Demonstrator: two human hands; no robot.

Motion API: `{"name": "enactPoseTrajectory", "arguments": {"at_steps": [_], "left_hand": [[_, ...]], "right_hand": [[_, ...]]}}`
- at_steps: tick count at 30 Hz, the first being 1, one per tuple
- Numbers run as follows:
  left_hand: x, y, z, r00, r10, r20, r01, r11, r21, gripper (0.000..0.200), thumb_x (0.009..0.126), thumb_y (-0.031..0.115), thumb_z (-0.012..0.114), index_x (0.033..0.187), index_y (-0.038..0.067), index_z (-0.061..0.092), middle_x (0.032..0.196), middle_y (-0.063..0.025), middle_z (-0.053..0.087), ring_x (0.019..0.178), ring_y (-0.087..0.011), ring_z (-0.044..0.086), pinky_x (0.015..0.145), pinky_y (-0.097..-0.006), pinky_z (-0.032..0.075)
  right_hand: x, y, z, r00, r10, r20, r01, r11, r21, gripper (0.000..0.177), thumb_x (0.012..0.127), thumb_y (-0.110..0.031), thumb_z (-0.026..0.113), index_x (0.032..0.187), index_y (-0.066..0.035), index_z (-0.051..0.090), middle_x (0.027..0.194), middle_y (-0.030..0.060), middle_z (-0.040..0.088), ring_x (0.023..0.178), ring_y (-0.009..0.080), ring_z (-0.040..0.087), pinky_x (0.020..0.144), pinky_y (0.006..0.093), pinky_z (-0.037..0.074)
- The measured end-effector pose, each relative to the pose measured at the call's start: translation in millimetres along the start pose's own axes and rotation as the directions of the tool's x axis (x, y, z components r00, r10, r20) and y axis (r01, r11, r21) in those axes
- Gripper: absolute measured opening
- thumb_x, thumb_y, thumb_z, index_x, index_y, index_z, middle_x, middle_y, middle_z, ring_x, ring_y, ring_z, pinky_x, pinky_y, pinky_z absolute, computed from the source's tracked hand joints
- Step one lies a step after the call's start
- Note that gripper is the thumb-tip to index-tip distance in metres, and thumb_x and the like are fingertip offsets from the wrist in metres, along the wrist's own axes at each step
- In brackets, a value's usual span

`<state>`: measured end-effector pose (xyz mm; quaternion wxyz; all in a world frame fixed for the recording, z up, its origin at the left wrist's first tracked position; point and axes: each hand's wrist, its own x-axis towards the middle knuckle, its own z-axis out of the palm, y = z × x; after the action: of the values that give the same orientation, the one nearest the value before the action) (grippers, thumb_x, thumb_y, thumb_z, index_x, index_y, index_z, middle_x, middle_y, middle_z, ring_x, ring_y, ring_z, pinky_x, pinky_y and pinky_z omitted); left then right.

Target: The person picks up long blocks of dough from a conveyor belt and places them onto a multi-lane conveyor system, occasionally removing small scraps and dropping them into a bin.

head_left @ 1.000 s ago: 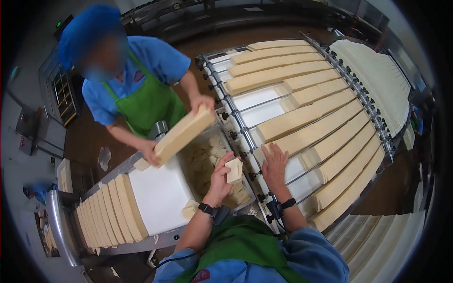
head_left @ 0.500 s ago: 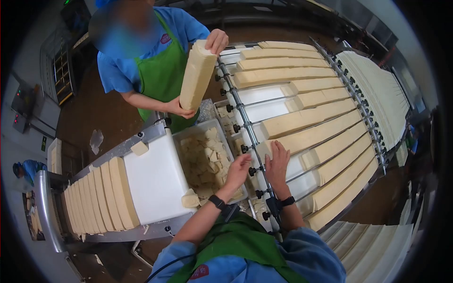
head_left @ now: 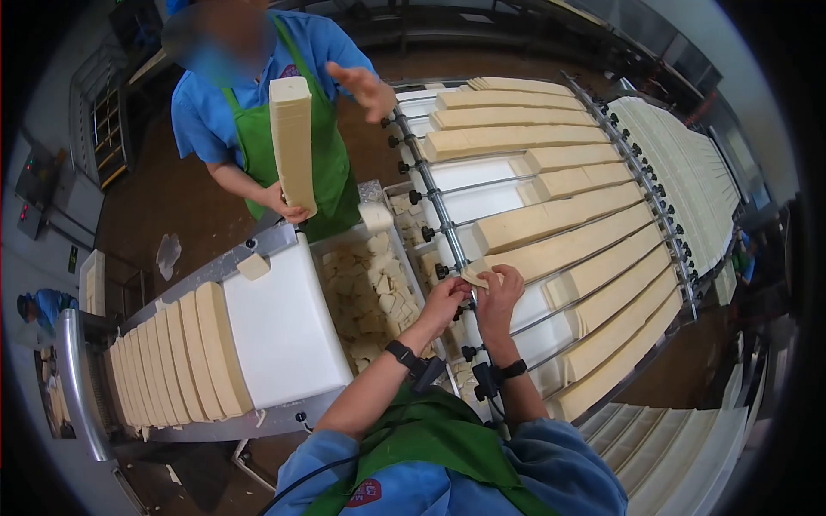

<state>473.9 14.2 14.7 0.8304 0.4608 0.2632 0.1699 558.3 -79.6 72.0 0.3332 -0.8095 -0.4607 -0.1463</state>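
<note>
Both hands are at the near end of a long stack of pale sheets (head_left: 559, 248) on the slatted conveyor. My right hand (head_left: 500, 297) has its fingers curled on the end of that stack, pinching the edge of the sheets. Beside it, my left hand (head_left: 442, 307) is closed near the metal rail, its fingertips close to the same end; what they hold, if anything, is too small to tell. A metal rail (head_left: 449, 225) with black knobs runs past both wrists. Below and left of the hands is a bin of square offcuts (head_left: 372, 288).
Opposite, a co-worker in a green apron (head_left: 318, 163) holds an upright stack (head_left: 292, 150) in one hand, the other raised. A belt (head_left: 280, 331) at the left carries a row of stacks (head_left: 176, 357). More stacks (head_left: 516, 138) lie between the conveyor's rods.
My right hand has curled from flat onto the stack's end, and my left hand has moved closer to it. The co-worker's stack has shifted left and one hand has let go. A pale piece appears above the bin.
</note>
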Motion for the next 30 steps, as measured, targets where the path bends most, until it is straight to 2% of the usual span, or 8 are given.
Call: {"name": "enactPoseTrajectory", "arguments": {"at_steps": [5,8,9,11,17,20,24,30], "left_hand": [[3,-14,-17,0.999,-0.042,-0.022,0.044,0.993,0.106,0.025,0.097,0.004,0.045,0.119,-0.001,0.057,0.110,-0.0061,0.064,0.099,-0.0160,0.062,0.092,-0.0302,0.050],[-4,-14,-15,0.995,-0.089,-0.041,0.070,0.937,-0.342,0.026,0.102,0.012,0.042,0.122,0.002,0.055,0.111,-0.0042,0.065,0.102,-0.0155,0.062,0.091,-0.0313,0.051],[-6,-4,-19,0.989,-0.037,0.143,0.099,0.883,-0.459,0.025,0.101,0.008,0.049,0.124,0.000,0.056,0.117,-0.0076,0.064,0.110,-0.0180,0.061,0.098,-0.0301,0.048],[-5,0,-14,0.990,-0.051,0.133,0.095,0.931,-0.354,0.027,0.102,0.009,0.049,0.126,0.000,0.056,0.118,-0.0087,0.064,0.110,-0.0182,0.061,0.098,-0.0301,0.048],[-6,7,-12,0.995,-0.040,0.095,0.057,0.983,-0.175,0.030,0.101,0.007,0.048,0.129,-0.004,0.054,0.121,-0.0124,0.064,0.110,-0.0193,0.062,0.098,-0.0292,0.048],[-2,5,-8,0.996,-0.041,0.085,0.054,0.987,-0.150,0.033,0.101,0.003,0.046,0.132,-0.005,0.052,0.122,-0.0132,0.064,0.110,-0.0191,0.062,0.097,-0.0286,0.048],[-13,10,-3,0.996,-0.026,-0.083,0.020,0.997,-0.068,0.029,0.101,0.001,0.043,0.127,-0.008,0.054,0.118,-0.0150,0.065,0.107,-0.0197,0.063,0.099,-0.0286,0.048],[-73,16,-35,0.995,0.066,-0.077,-0.053,0.986,0.160,0.032,0.101,0.001,0.046,0.131,-0.001,0.054,0.120,-0.0120,0.066,0.103,-0.0168,0.063,0.093,-0.0288,0.051]], "right_hand": [[-3,-30,11,0.998,0.030,-0.059,-0.013,0.961,0.277,0.028,0.075,0.002,0.065,0.102,-0.004,0.060,0.099,0.0151,0.059,0.098,0.0342,0.057,0.088,0.0420,0.045],[3,-66,15,0.998,0.065,-0.002,-0.059,0.915,0.400,0.030,0.078,0.000,0.067,0.107,-0.004,0.060,0.107,0.0157,0.060,0.105,0.0341,0.057,0.092,0.0405,0.045],[6,-74,18,0.998,0.063,0.026,-0.068,0.894,0.443,0.030,0.079,-0.002,0.067,0.108,-0.003,0.060,0.110,0.0158,0.060,0.106,0.0343,0.056,0.093,0.0406,0.044],[10,-81,22,0.995,0.051,0.082,-0.087,0.843,0.531,0.032,0.080,-0.005,0.068,0.111,-0.003,0.060,0.114,0.0159,0.059,0.109,0.0349,0.056,0.096,0.0408,0.043],[12,-7,8,0.991,0.122,-0.058,-0.121,0.992,0.022,0.059,0.080,-0.019,0.074,0.132,-0.004,0.052,0.136,0.0206,0.047,0.131,0.0403,0.040,0.109,0.0542,0.029],[10,22,19,0.967,0.201,0.156,-0.180,0.974,-0.138,0.069,0.078,-0.021,0.075,0.140,-0.007,0.046,0.140,0.0194,0.043,0.137,0.0404,0.034,0.112,0.0587,0.022],[17,30,19,0.945,0.197,0.259,-0.128,0.956,-0.263,0.073,0.080,-0.025,0.074,0.144,-0.011,0.043,0.143,0.0193,0.042,0.140,0.0385,0.031,0.112,0.0638,0.018],[13,37,32,0.938,0.217,0.269,-0.112,0.928,-0.357,0.076,0.082,-0.028,0.072,0.149,-0.016,0.038,0.148,0.0172,0.038,0.143,0.0392,0.025,0.111,0.0682,0.014]]}}
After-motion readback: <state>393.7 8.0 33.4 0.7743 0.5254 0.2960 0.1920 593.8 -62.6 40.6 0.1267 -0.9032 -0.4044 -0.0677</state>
